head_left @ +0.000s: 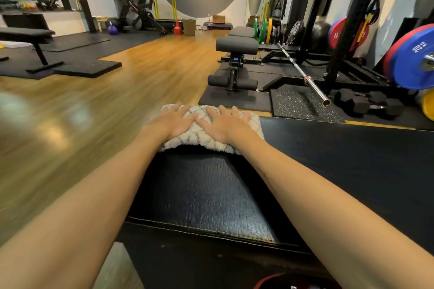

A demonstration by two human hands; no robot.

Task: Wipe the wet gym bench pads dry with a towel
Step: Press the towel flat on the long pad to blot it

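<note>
two flat hands, left hand (pixel 175 121) and right hand (pixel 224 124), pressed side by side on the towel (pixel 199 130), fingers straight, gripping nothing. towel lay crosswise at the far end of the black bench pad (pixel 199 195) (long axis ran away from the camera). wood floor (pixel 117 91) lay open left, black mat (pixel 352 148) right.

A barbell (pixel 303 73) lies on black floor mats (pixel 296 105) beside dumbbells (pixel 366 103); coloured weight plates (pixel 413 58) stand right; a purple kettlebell (pixel 113 29) sits far left.
</note>
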